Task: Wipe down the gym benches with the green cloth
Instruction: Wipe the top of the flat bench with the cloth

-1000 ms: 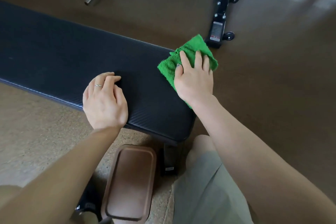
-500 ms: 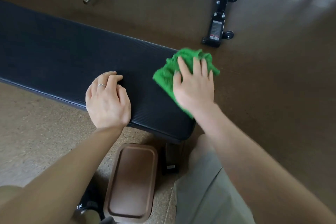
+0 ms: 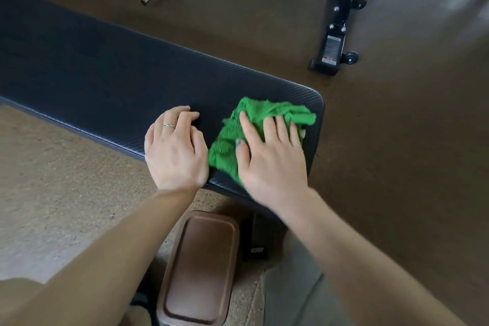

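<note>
Presently the green cloth point(image 3: 267, 124) lies bunched on the near right end of the black bench pad point(image 3: 105, 71), close to the rounded corner. The right hand point(image 3: 270, 156) presses it flat with fingers spread, palm down; whether any fold is pinched underneath cannot be told, so this reads as pressing rather than grasping. The left hand point(image 3: 176, 151) rests just beside the cloth on the pad's near edge, fingers loosely curled, holding nothing, a ring on one finger.

Risk, as a judgement: the cloth sits close to the pad's end, and a stroke carried too far right could push it off the corner onto the brown floor point(image 3: 397, 167). It is crumpled, so contact may be uneven and leave streaks unwiped. The bracing hand covers a patch that could be missed.

Beyond: a brown padded piece point(image 3: 201, 267) sits below the bench, and a black equipment frame point(image 3: 336, 21) stands on the floor well apart.

Not visible: the pad's left end is cut off by the frame edge; the bench supports are mostly hidden; the right hand is blurred.
</note>
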Tool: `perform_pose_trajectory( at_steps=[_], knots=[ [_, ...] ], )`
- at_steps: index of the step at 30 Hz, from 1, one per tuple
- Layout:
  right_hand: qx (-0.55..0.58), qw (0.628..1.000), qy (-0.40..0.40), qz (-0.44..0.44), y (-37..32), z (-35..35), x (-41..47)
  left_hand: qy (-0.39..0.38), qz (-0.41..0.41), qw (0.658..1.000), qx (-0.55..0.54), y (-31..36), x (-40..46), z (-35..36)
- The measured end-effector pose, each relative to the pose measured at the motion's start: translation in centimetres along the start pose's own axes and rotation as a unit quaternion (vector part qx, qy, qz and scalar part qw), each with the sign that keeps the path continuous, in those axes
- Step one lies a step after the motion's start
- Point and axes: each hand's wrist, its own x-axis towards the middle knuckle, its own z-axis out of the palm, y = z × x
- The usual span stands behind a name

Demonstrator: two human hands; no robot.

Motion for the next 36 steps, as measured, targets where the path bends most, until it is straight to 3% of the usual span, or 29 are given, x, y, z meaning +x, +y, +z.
perform_pose_trajectory(
  at_steps=[5, 8, 11, 14, 18, 24, 28, 31, 36],
  knots=[
    [0.001, 1.000, -0.017, 0.011, 0.0, 0.2, 12.2, -0.016, 0.011, 1.000, 0.012, -0.3, 0.2, -0.1],
    [-0.002, 1.000, -0.018, 0.006, -0.1, -0.1, 14.1, -0.021, 0.012, 1.000, 0.016, -0.2, 0.2, -0.4],
    [-0.017, 1.000, -0.008, 0.010, -1.5, 0.5, 11.1, -0.018, 0.006, 1.000, 0.015, -0.1, 0.0, -0.2],
    [-0.009, 0.998, -0.010, -0.067, -4.2, 1.1, 7.6, -0.009, -0.009, 1.000, 0.005, -0.2, -0.4, -0.1],
    [0.001, 0.992, -0.011, -0.123, -3.2, 0.4, 9.7, -0.013, -0.014, 1.000, -0.003, -0.3, -0.1, -0.2],
    [0.025, 0.999, -0.006, -0.033, 3.6, -0.4, 11.4, -0.013, -0.017, 1.000, -0.020, -0.1, -0.2, -0.3],
    [0.026, 0.998, -0.017, 0.053, 6.5, -0.9, 7.3, -0.006, -0.005, 1.000, -0.030, -0.3, -0.3, -0.3],
    [0.041, 0.994, -0.004, 0.103, 4.5, -0.7, 1.2, 0.001, 0.001, 1.000, -0.029, -0.3, -0.3, -0.2],
    [-0.002, 1.000, -0.031, 0.000, -0.8, 0.0, -3.8, 0.014, -0.007, 0.999, -0.037, -0.2, 0.0, 0.1]
  ],
)
